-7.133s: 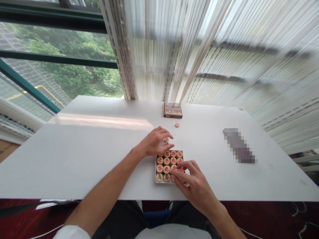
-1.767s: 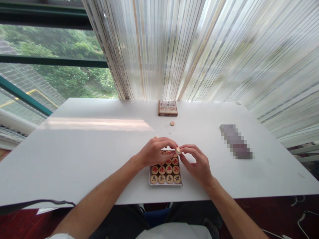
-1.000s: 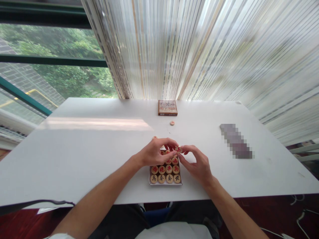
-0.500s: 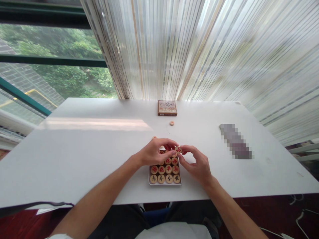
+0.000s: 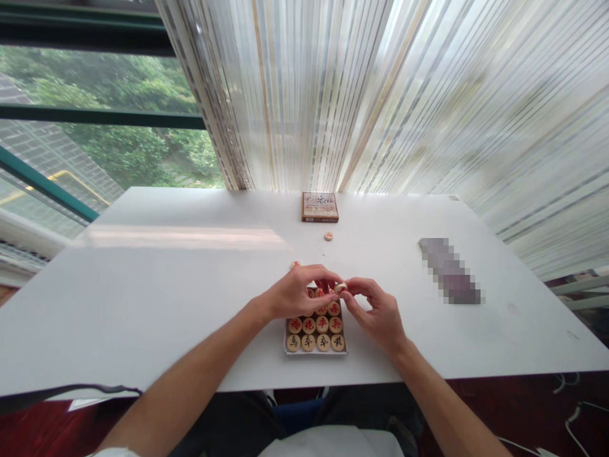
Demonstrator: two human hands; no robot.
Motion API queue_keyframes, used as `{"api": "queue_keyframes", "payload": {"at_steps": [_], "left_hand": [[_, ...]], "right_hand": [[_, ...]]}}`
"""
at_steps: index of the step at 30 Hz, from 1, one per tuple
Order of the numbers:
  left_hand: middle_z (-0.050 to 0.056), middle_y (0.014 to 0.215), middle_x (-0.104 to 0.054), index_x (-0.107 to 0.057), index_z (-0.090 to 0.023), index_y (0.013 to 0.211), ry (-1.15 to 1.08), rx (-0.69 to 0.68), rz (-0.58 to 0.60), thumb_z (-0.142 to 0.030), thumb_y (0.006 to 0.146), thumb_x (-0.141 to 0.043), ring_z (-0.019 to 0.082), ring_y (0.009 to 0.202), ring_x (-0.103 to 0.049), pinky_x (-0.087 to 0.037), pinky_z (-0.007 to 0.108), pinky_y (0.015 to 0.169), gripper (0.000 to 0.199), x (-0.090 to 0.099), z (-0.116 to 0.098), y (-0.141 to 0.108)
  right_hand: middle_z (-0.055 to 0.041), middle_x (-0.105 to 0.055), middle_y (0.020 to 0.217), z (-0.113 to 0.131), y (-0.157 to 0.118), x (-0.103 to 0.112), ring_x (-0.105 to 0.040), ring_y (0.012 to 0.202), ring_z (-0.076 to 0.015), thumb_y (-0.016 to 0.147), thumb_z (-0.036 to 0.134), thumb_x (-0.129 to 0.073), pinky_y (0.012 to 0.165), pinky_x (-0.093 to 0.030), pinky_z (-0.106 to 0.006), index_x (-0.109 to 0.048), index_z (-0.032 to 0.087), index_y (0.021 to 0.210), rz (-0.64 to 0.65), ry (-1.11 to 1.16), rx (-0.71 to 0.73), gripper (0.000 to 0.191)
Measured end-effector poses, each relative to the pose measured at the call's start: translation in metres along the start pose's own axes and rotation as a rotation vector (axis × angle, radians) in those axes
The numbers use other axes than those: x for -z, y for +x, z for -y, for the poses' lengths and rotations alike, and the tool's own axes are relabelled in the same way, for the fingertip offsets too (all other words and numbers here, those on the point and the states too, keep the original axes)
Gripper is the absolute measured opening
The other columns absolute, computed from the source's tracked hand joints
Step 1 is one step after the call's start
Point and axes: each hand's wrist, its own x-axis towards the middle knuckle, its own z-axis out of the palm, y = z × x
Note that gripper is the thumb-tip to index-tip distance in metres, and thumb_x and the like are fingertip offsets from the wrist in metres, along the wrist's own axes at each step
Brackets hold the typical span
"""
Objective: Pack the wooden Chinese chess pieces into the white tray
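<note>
Over the far right corner of an open box (image 5: 316, 353), my left hand (image 5: 304, 289) and my right hand (image 5: 375, 311) grip one round Chinese chess piece (image 5: 340, 288) between their fingertips. The piece is tilted, and its face is mostly hidden. Below my hands, the box holds rows of wooden pieces with red characters, such as one red-marked piece (image 5: 335, 325). The nearest row bears black characters, including a black-marked piece (image 5: 308, 343). My left hand covers part of the far rows. Just beyond its knuckles lies a loose red-marked piece (image 5: 295, 264).
Farther back on the white table (image 5: 157, 304) lies another loose piece (image 5: 328, 236). Behind it is a brown Chinese chess box (image 5: 320, 207) with printed characters. A pixelated dark flat object (image 5: 450, 270) lies to the right. A string curtain (image 5: 295, 95) hangs along the table's back edge.
The piece between my fingertips has turned: its red character faced me before, and now mostly its pale side shows. Both hands have stayed nearly in place.
</note>
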Motion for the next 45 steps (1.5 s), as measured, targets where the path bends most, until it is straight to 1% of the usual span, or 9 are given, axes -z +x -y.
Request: {"api": "queue_keyframes", "payload": {"at_steps": [4,12,18,22,26,29,34,40,45], "left_hand": [[0.006,0.096,-0.072,-0.068,-0.017,0.115,0.028,-0.019,-0.009,-0.026,0.088,-0.070,0.014,0.082,-0.067,-0.057,0.027,0.079,0.029,-0.0012,0.0011,-0.0008],[0.007,0.098,-0.072,-0.070,-0.017,0.112,0.047,-0.055,0.005,-0.026,0.088,-0.070,0.017,0.087,-0.068,-0.056,0.029,0.081,0.026,-0.0039,0.0000,-0.0008],[0.008,0.099,-0.074,-0.070,-0.016,0.112,0.057,-0.043,0.009,-0.028,0.087,-0.070,0.018,0.090,-0.069,-0.056,0.029,0.085,0.027,-0.0021,-0.0019,-0.0007],[0.007,0.097,-0.076,-0.071,-0.016,0.113,0.028,0.000,-0.004,-0.029,0.086,-0.073,0.017,0.087,-0.070,-0.057,0.028,0.083,0.030,-0.0015,-0.0010,-0.0017],[0.006,0.097,-0.078,-0.070,-0.017,0.118,-0.037,0.079,-0.005,-0.030,0.087,-0.071,0.016,0.086,-0.073,-0.058,0.027,0.082,0.033,-0.0002,0.0008,-0.0022],[0.007,0.098,-0.079,-0.070,-0.018,0.120,-0.055,0.115,-0.001,-0.030,0.088,-0.070,0.017,0.088,-0.074,-0.058,0.027,0.084,0.034,0.0008,0.0019,-0.0025],[0.008,0.098,-0.079,-0.069,-0.019,0.124,-0.072,0.158,0.038,-0.032,0.090,-0.068,0.019,0.089,-0.075,-0.058,0.027,0.082,0.037,0.0013,0.0016,-0.0029],[0.009,0.093,-0.078,-0.069,-0.016,0.124,-0.146,0.179,0.056,-0.032,0.091,-0.066,0.018,0.084,-0.073,-0.057,0.024,0.069,0.037,0.0017,-0.0013,-0.0011],[0.007,0.089,-0.076,-0.071,-0.015,0.115,-0.151,0.180,0.051,-0.034,0.086,-0.071,0.016,0.079,-0.070,-0.055,0.023,0.069,0.035,0.0004,-0.0005,0.0006]], "right_hand": [[-0.0033,-0.075,0.090,-0.0011,0.0001,-0.0002,-0.073,0.078,-0.0177,0.090,0.026,-0.070,0.069,-0.060,-0.029,-0.065,0.023,0.101,-0.005,0.048,-0.025,0.013],[-0.0006,-0.070,0.078,0.0008,-0.0029,0.0008,-0.070,0.067,-0.0156,0.085,0.028,-0.076,0.062,-0.057,-0.027,-0.063,0.022,0.091,-0.010,0.089,-0.048,0.016],[-0.0019,-0.069,0.079,0.0030,-0.0024,0.0014,-0.069,0.070,-0.0163,0.091,0.027,-0.068,0.062,-0.057,-0.027,-0.061,0.022,0.092,0.017,0.074,-0.096,0.010],[-0.0038,-0.070,0.086,0.0004,-0.0041,0.0001,-0.071,0.078,-0.0181,0.093,0.024,-0.063,0.068,-0.058,-0.030,-0.059,0.023,0.099,0.028,0.120,-0.094,0.007],[-0.0047,-0.071,0.094,-0.0026,-0.0059,-0.0017,-0.071,0.085,-0.0193,0.092,0.020,-0.063,0.077,-0.059,-0.034,-0.055,0.025,0.116,0.046,0.169,-0.058,0.025],[-0.0039,-0.071,0.094,-0.0035,-0.0054,-0.0026,-0.069,0.082,-0.0184,0.089,0.018,-0.067,0.078,-0.059,-0.035,-0.054,0.025,0.119,0.051,0.150,-0.008,0.034],[-0.0037,-0.070,0.093,-0.0035,-0.0037,-0.0030,-0.067,0.078,-0.0167,0.088,0.016,-0.068,0.073,-0.058,-0.033,-0.058,0.024,0.114,0.024,0.107,0.026,0.029],[-0.0044,-0.070,0.099,-0.0013,-0.0026,-0.0023,-0.066,0.076,-0.0150,0.086,0.015,-0.071,0.071,-0.058,-0.031,-0.059,0.024,0.113,0.019,0.087,0.067,0.031],[-0.0005,-0.070,0.090,0.0004,-0.0021,-0.0029,-0.065,0.072,-0.0129,0.084,0.013,-0.073,0.069,-0.056,-0.028,-0.060,0.024,0.109,0.016,0.016,0.130,0.030]]}}
